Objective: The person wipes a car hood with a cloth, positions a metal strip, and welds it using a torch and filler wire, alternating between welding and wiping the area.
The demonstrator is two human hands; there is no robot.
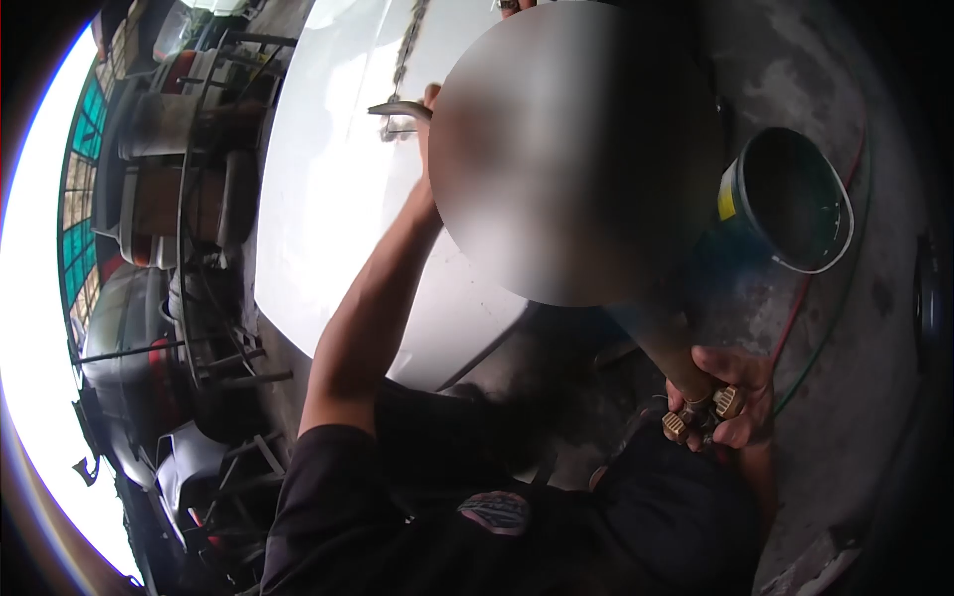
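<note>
My left arm reaches up over a white panel (328, 179). My left hand (428, 124), partly hidden by a round blurred area, is closed around a curved dark metal piece (397, 108), whose tip lies over a rough dark mark on the panel. At the lower right, my right hand (740, 392) is closed around the end of a tube-like handle (678, 366) with two ribbed brass knobs (730, 401). The handle's far part fades into the blur.
A dark bucket (730, 238) with a pale rim and yellow label stands at right. Red and green hoses (803, 343) run along the floor. Metal racks (189, 179) with containers are at left. Part of another hand (517, 8) shows at the top edge.
</note>
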